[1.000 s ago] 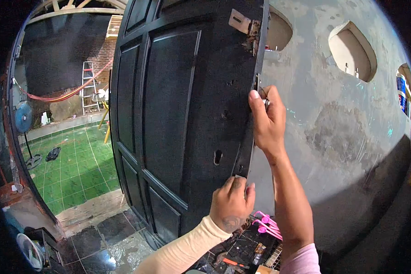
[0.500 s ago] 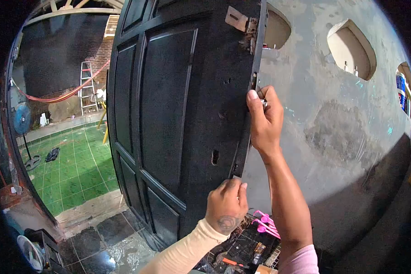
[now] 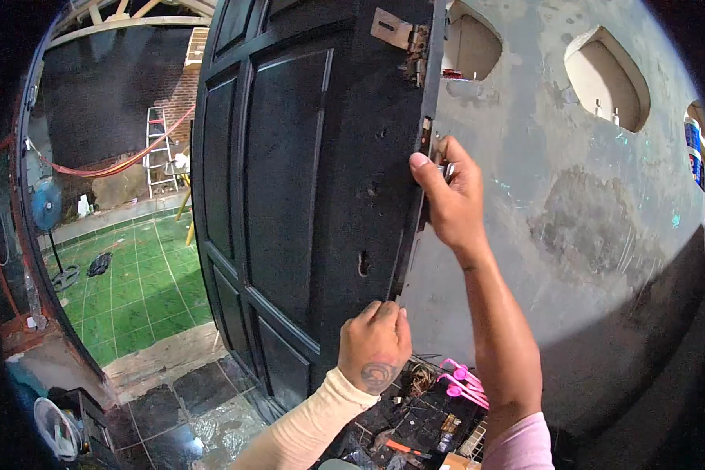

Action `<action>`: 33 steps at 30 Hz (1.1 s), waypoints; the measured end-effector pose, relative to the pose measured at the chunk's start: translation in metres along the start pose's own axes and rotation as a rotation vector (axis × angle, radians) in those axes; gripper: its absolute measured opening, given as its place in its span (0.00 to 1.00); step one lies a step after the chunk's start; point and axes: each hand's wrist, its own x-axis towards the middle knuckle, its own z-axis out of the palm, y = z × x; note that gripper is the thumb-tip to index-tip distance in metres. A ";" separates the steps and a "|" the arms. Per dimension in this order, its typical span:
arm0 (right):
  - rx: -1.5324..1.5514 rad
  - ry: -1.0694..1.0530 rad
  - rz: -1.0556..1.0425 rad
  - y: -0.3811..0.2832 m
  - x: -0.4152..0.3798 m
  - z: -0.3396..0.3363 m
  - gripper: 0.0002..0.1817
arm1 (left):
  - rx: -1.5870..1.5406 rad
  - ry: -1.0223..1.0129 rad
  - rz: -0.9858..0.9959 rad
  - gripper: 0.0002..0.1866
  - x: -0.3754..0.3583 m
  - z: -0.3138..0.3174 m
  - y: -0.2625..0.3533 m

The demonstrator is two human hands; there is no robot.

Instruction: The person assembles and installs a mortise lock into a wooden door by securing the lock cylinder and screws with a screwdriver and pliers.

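Observation:
A black panelled door (image 3: 290,172) stands in front of me, its narrow edge turned to the right. My right hand (image 3: 456,192) is closed at that edge, thumb near the door face, with a small shiny metal piece (image 3: 447,171) showing among its fingers. Just above it is a slot (image 3: 427,135) in the edge. Lower down, my left hand (image 3: 374,338) is closed at the edge, its fingertips hidden from me. An elongated keyhole cutout (image 3: 363,264) and smaller holes mark the door face. Near the top hangs a metal hasp (image 3: 393,30).
A grey plastered wall (image 3: 517,157) with niches rises on the right. On the dark floor below lie pink-handled items (image 3: 462,382) and an orange-handled hammer (image 3: 403,448). Through the doorway are green tiles (image 3: 137,274), a fan (image 3: 47,205), a ladder (image 3: 158,153) and a hammock (image 3: 117,166).
The door edge and both hands sit slightly further left in view. My right hand has shifted a little upward, and both hands stay closed at the edge.

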 end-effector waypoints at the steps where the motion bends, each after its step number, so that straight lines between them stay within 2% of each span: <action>1: 0.005 -0.035 0.039 -0.009 0.001 -0.002 0.17 | -0.001 -0.006 0.007 0.06 0.000 0.000 -0.002; 9: 0.119 -0.149 0.276 -0.024 -0.001 -0.011 0.15 | -0.016 0.085 0.040 0.09 -0.004 0.006 -0.007; 13: 0.031 -0.102 0.233 -0.025 -0.004 -0.008 0.17 | 0.021 0.213 0.089 0.14 -0.015 0.000 -0.009; 16: -0.060 -0.050 0.158 -0.019 -0.008 -0.004 0.18 | 0.017 0.244 0.001 0.21 -0.004 0.004 -0.015; 17: -0.051 -0.033 0.156 -0.022 -0.011 0.000 0.18 | 0.030 0.241 -0.053 0.27 -0.002 0.007 -0.017; 18: -0.042 -0.015 0.153 -0.024 -0.012 0.002 0.18 | 0.061 0.235 -0.021 0.32 0.003 0.007 -0.017; 20: -0.072 -0.048 0.177 -0.021 -0.011 -0.005 0.16 | 0.074 0.218 -0.022 0.37 0.005 0.008 -0.020; 23: 0.005 -0.119 0.208 -0.021 -0.006 -0.011 0.14 | 0.074 0.188 -0.008 0.39 0.003 0.007 -0.024; 29: 0.077 -0.266 0.257 -0.025 0.007 -0.023 0.13 | 0.114 -0.019 -0.018 0.53 0.000 -0.009 -0.038; 32: 0.084 -0.254 0.241 -0.018 0.005 -0.024 0.13 | 0.091 -0.068 -0.038 0.58 -0.003 -0.008 -0.046; 33: 0.135 -0.253 0.245 -0.020 0.002 -0.025 0.13 | 0.101 -0.055 0.010 0.58 -0.002 -0.010 -0.048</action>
